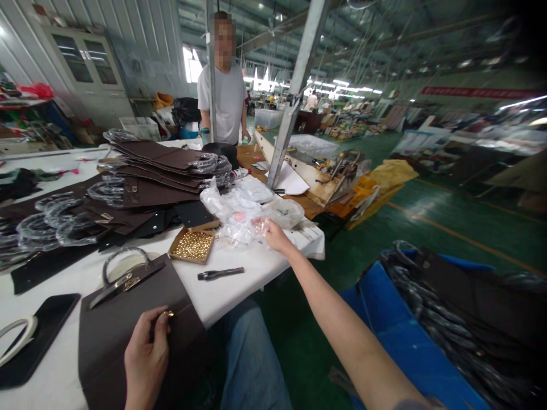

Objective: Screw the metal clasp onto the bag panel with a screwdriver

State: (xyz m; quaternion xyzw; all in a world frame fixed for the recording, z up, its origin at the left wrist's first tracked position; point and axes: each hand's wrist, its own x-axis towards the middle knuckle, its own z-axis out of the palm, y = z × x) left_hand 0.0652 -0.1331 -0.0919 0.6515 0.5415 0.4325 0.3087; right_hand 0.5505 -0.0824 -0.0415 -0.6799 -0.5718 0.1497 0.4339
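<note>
My left hand (pixel 149 347) is closed in a pinch over a dark brown handbag (pixel 141 296) lying on the table. Between thumb and forefinger shows a small shiny gold-coloured metal piece (pixel 170 314). The bag has a wrapped handle (pixel 123 257) and a gold clasp (pixel 131 283). Stretched out to the right, my right hand (pixel 277 237) has its fingers closed on a small clear plastic bag (pixel 260 226) at the pile of crumpled plastic bags (pixel 233 210). Its fingertips are partly hidden. A cardboard box of gold metal pieces (pixel 192 246) and a black pen-like tool (pixel 220 274) lie between my hands.
Several brown bags with wrapped handles (pixel 158 165) are stacked at the back left. A tape roll (pixel 17 340) rests on a black panel (pixel 47 324). A metal post (pixel 290 114) rises behind the plastic. A blue bin (pixel 397 319) holds more bags. A person (pixel 226 102) stands across the table.
</note>
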